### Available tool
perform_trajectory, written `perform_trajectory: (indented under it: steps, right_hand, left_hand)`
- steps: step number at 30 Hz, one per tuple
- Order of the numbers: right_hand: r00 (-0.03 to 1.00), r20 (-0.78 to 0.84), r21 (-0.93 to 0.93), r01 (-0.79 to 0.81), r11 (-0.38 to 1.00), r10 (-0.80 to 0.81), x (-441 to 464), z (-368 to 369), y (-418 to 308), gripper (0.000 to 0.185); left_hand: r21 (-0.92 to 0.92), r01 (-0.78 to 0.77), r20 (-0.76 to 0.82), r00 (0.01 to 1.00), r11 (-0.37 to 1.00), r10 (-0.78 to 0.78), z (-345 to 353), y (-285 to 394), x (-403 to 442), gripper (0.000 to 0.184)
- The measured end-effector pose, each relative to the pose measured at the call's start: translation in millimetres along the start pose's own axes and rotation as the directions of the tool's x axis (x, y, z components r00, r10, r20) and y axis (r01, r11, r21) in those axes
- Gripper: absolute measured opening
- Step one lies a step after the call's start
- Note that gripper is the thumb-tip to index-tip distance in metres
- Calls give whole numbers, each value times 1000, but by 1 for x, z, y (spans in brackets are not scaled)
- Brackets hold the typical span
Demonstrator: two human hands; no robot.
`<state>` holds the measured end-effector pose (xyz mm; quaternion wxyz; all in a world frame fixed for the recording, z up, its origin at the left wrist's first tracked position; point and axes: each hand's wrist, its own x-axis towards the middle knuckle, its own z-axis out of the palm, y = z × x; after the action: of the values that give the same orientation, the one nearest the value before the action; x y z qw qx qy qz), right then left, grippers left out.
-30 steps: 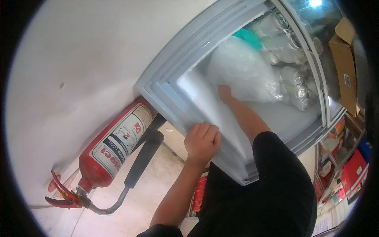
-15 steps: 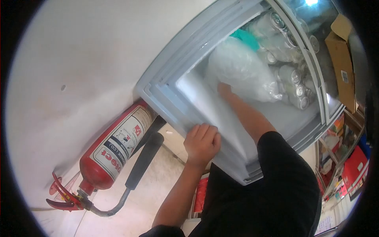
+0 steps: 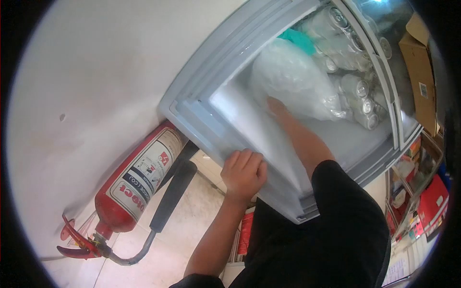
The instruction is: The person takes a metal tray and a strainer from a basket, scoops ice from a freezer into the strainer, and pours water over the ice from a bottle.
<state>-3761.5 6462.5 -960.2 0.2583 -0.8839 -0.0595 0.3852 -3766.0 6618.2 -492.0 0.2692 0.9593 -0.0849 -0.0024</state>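
Where the right hand reaches: down inside the chest freezer, at the seven o'clock edge of a bulky translucent plastic bag.
Right fingers: their tips are lost against the bag, so I cannot tell whether they stand wide, narrow or closed on the film.
Left hand: on the freezer's rim, at seven o'clock from the bag, fingers bent and close together; whether they grip the edge or only rest there, I cannot tell.
Translucent bag: lies within the freezer, puffed out, its contents unreadable through the film.
Around the bag: green plastic at twelve o'clock, film-wrapped drink cans from one to three, the lid frame beyond them at three.
Farther out: a cardboard box at three o'clock, a red fire extinguisher at eight.
Handling the bag well: such thin film probably tears or slips if pinched, so a broad hold gathering several folds seems safer, with force directed toward six o'clock, away from the cans.
Bracing well: the left palm should bear on the solid rim while the right arm stretches.
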Motion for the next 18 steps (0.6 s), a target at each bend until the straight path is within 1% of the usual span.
perform_trajectory:
  steps: [2, 4, 5, 7, 9, 10, 11, 13, 14, 15, 16, 18]
  right_hand:
    - [988, 124, 191, -110, 975, 88, 17, -1, 9, 48]
    - [978, 206, 189, -66, 980, 26, 5, -16, 9, 47]
    - [971, 224, 96, 58, 994, -78, -2, -26, 7, 47]
    - [971, 201, 62, 120, 991, -131, 3, -34, 5, 46]
    - [991, 134, 198, -17, 980, -10, 0, -28, -1, 46]
    - [986, 151, 48, 64, 997, -71, -1, -26, -2, 46]
    - [977, 172, -106, 146, 984, -127, 0, -28, -1, 45]
    - [984, 163, -74, 84, 994, -71, -5, -35, -4, 44]
    - [989, 141, 114, -54, 992, 38, -6, -36, -10, 43]
    - [979, 144, 302, -184, 935, 146, -9, -39, -17, 43]
    - [997, 78, 218, -45, 975, 29, -10, -43, -24, 43]
    - [975, -16, 22, 221, 975, -221, -17, -50, -36, 43]
  left_hand:
    - [-8, 1, 4, 1000, 1000, -1, 1, 1, 0, 14]
    - [-33, 13, 0, 1000, 999, -13, 2, 1, -1, 14]
    - [-44, 17, -8, 1000, 999, -18, 3, 2, 0, 14]
    - [-29, -9, -39, 999, 1000, 8, 5, 0, 2, 15]
    - [-16, -10, -33, 999, 1000, 9, 3, 0, -1, 15]
    - [-16, -3, -22, 1000, 1000, 3, 2, 1, -1, 16]
    - [-18, 0, -14, 1000, 1000, -1, 2, 2, 1, 16]
    - [-31, -5, -29, 1000, 1000, 4, 4, 1, 0, 16]
    - [-36, -9, -39, 999, 999, 7, 5, 0, 0, 16]
    - [-36, -13, -49, 999, 999, 11, 5, 0, 1, 16]
    - [-34, -15, -58, 998, 999, 14, 6, 0, 1, 16]
    - [-27, -12, -48, 999, 1000, 11, 4, 0, 0, 16]
